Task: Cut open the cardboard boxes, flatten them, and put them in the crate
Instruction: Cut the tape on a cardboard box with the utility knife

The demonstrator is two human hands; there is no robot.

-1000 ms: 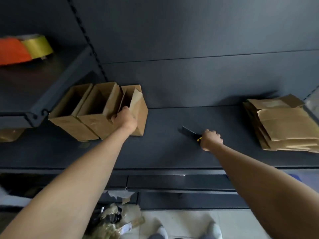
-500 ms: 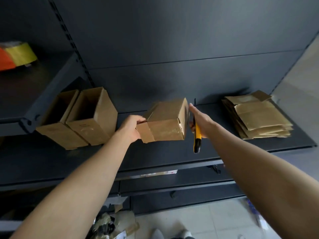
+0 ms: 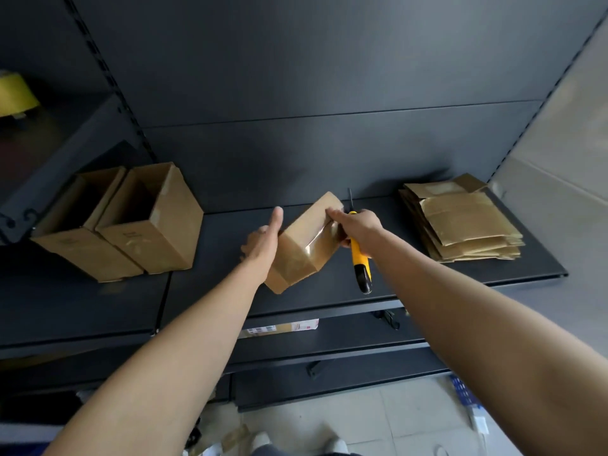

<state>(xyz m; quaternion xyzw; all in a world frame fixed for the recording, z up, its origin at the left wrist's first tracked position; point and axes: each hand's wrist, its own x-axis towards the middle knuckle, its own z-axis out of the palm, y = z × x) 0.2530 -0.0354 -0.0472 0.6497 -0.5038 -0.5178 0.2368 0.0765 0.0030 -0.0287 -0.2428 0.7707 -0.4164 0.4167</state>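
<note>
A taped brown cardboard box (image 3: 302, 248) is held tilted above the dark shelf (image 3: 460, 284). My left hand (image 3: 263, 238) holds its left side, thumb pointing up, the fingers hidden behind the box. My right hand (image 3: 357, 225) grips a yellow utility knife (image 3: 360, 261) with the blade pointing away, and its fingers touch the box's far end. Two open-topped boxes (image 3: 138, 225) stand side by side on the shelf at the left. A stack of flattened boxes (image 3: 460, 222) lies at the right end. No crate is in view.
An upper shelf at the left carries a yellow tape roll (image 3: 14, 93). A lower shelf holds a small flat package (image 3: 279, 327). Tiled floor with paper scraps (image 3: 230, 436) lies below, near my feet. The shelf's back panel is dark metal.
The box went from the left row to mid-shelf and now tilts further, taped side up. My right hand picked up the knife and now reaches over the box's far end.
</note>
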